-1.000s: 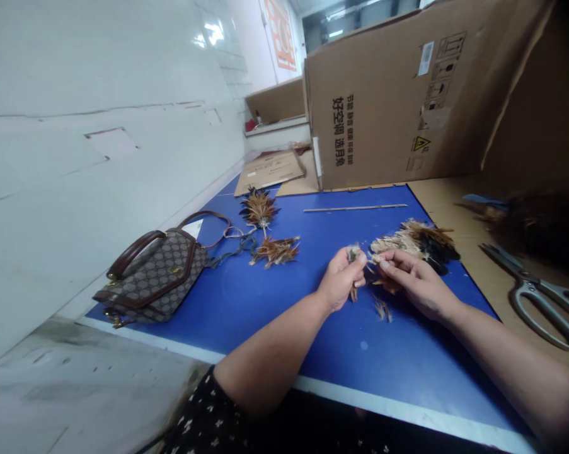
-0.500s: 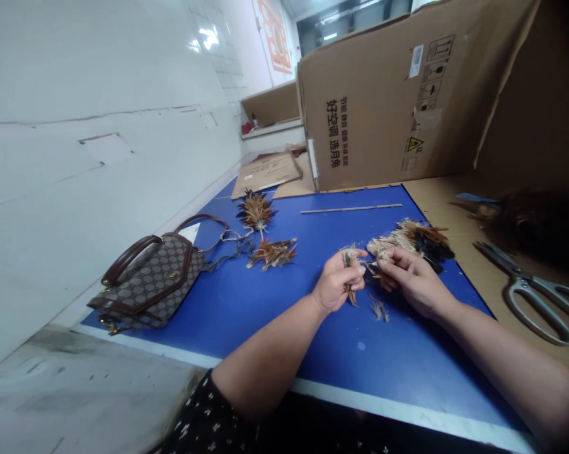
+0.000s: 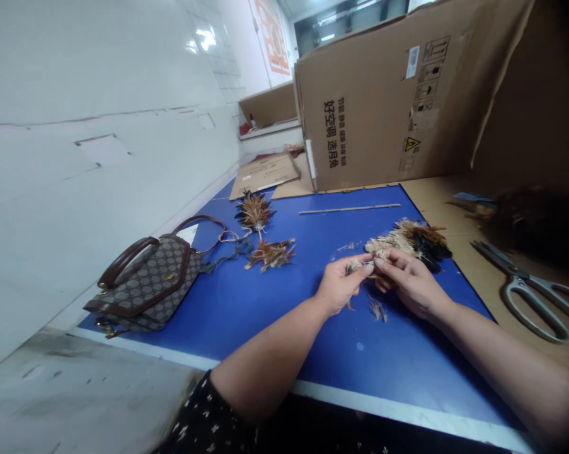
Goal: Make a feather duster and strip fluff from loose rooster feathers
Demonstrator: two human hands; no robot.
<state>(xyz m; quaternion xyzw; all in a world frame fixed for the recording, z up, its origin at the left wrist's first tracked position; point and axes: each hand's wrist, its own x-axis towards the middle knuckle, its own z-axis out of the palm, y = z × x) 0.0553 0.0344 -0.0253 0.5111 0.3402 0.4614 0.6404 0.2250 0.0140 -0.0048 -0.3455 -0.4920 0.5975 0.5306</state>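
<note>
My left hand (image 3: pixel 339 285) is closed on a small bunch of feathers (image 3: pixel 353 267), whose pale fluffy ends show between thumb and fingers. Its fingertips meet those of my right hand (image 3: pixel 409 280), which pinches a pale feather piece too small to make out well. Just behind my right hand lies a pile of feathers (image 3: pixel 392 239), cream, brown and black. A few loose brown feathers (image 3: pixel 377 309) rest on the blue tabletop (image 3: pixel 275 309) below the hands. Small bits of fluff (image 3: pixel 348 246) lie beyond my left hand.
Left on the table are a feather duster head (image 3: pixel 254 211), a second feather bundle (image 3: pixel 271 253) and a patterned handbag (image 3: pixel 154 284). A thin stick (image 3: pixel 350 209) lies toward the back. Large scissors (image 3: pixel 525 287) rest on cardboard at right, near a dark feather heap (image 3: pixel 539 221). A big carton (image 3: pixel 373 120) stands behind.
My left hand has moved right and its fingertips now meet my right hand's. Bits of fluff show on the table where my left fingers were. The right hand has barely moved.
</note>
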